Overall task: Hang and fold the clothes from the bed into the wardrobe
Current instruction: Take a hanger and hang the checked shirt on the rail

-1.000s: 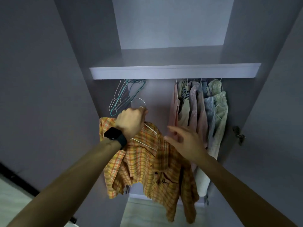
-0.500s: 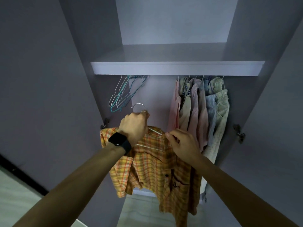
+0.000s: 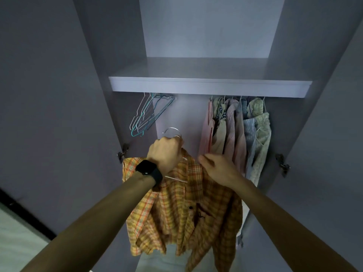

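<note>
An orange plaid shirt (image 3: 186, 209) hangs on a thin white wire hanger (image 3: 172, 132) inside the open wardrobe (image 3: 210, 87). My left hand (image 3: 166, 152), with a black watch on its wrist, is closed around the hanger's neck just under the hook. The hook sits well below the shelf and touches nothing. My right hand (image 3: 218, 168) rests on the shirt's right shoulder and pinches the fabric there. The rail itself is hidden behind the shelf's front edge.
Several empty white and teal hangers (image 3: 149, 114) hang at the rail's left end. Several pale shirts (image 3: 239, 132) hang at the right. A gap lies between the two groups. Both doors stand open, with hinges (image 3: 282, 165) on the side walls.
My left hand has kept its grip on the hanger. My right hand came in from beside the shirt and took hold of its right shoulder. The view tilted upward a little.
</note>
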### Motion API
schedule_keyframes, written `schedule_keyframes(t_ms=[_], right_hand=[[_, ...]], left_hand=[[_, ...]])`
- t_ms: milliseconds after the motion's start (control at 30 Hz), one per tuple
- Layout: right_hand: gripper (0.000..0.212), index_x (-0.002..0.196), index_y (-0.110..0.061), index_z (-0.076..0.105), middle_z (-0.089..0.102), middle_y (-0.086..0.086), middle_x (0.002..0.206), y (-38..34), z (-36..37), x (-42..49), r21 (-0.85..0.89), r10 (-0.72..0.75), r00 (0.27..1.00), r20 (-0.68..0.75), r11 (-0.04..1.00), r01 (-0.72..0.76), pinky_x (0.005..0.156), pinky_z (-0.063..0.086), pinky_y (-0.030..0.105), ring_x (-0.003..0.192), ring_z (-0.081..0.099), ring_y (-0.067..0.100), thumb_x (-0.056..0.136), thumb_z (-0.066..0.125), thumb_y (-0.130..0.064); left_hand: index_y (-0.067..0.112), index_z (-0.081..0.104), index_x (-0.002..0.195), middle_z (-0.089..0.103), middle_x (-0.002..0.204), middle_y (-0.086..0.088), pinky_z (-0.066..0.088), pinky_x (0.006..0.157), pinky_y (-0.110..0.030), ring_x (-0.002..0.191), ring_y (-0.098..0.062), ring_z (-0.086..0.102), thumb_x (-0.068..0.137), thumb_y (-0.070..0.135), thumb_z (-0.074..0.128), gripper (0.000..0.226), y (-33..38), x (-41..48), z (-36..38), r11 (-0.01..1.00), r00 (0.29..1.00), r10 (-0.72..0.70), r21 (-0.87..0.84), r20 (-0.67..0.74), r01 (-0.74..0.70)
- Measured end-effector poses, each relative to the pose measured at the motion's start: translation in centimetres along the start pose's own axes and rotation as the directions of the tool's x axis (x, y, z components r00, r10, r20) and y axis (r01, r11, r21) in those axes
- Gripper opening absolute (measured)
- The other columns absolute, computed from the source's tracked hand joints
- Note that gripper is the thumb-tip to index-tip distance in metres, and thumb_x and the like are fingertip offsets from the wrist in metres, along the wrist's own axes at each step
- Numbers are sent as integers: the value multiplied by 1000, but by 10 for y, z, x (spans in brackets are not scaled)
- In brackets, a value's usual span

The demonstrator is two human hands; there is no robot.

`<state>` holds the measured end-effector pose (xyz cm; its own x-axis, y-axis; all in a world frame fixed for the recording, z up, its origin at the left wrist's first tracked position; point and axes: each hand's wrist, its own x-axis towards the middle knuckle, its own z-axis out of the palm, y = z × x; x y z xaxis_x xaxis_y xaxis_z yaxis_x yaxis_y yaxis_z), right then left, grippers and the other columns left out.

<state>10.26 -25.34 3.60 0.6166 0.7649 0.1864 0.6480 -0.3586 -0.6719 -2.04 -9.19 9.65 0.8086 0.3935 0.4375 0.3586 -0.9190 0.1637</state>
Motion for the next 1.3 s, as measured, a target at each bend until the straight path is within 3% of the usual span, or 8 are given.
schedule_keyframes(t_ms=[133,300,400,533,733,1000,1167,1300], right_hand=[[48,134,-38,57,62,-27,110,-8,0,-9,36,-118,992,45,993,117,77,46,9,96,58,-15,95,49,-64],[23,113,-18,62,62,-9,90,-13,8,-11,-77,-201,976,-89,978,194,67,44,24,79,58,8,105,47,-34],[21,103,-19,60,56,-12,83,-3,2,-11,-87,-174,969,-177,983,161,62,35,14,73,51,4,105,46,-34],[22,94,-22,58,60,-6,75,7,-12,-6,-44,-122,971,-204,992,116,61,43,22,70,57,6,104,47,-38],[22,96,-23,60,59,0,70,8,-18,-2,7,-138,974,-181,990,142,58,45,31,61,57,13,103,47,-40],[21,94,-27,56,51,-2,69,4,-22,-2,50,-184,973,-141,980,192,53,37,20,54,47,7,104,45,-42],[17,93,-29,58,51,-4,68,3,-25,-5,144,-127,975,-181,977,154,52,37,19,54,46,6,104,48,-38],[17,94,-28,60,55,11,74,-6,-27,-6,191,-118,982,-144,971,145,56,39,27,59,49,18,105,49,-32]], left_hand=[[15,63,102,69,86,-14,46,61,-38,80,-44,64,102,29,48,21,0,3,0,1000,1000,-27,-16,15,27],[24,72,102,74,92,0,56,74,-38,86,-25,69,100,35,52,23,6,10,-6,970,997,13,-243,82,7],[32,72,109,71,103,17,55,81,-32,89,-1,64,96,47,60,23,-11,1,-10,907,997,65,-420,37,-44],[35,58,124,58,124,15,52,92,-33,111,-7,55,89,65,56,46,-49,-19,3,961,986,26,-276,167,21],[33,66,109,60,87,17,48,66,-29,84,-15,65,96,60,45,37,-58,-23,10,985,992,54,-166,115,-34],[30,74,87,74,82,17,56,79,-28,79,1,68,91,43,69,15,-30,-9,-5,731,966,-250,-667,-65,144],[38,65,116,70,110,13,52,90,-28,99,-7,64,90,59,60,34,-35,-13,-8,863,969,-80,-470,234,185],[38,67,117,72,104,15,55,88,-31,96,-2,66,93,52,61,28,-29,-10,-7,862,976,45,-502,215,71]])
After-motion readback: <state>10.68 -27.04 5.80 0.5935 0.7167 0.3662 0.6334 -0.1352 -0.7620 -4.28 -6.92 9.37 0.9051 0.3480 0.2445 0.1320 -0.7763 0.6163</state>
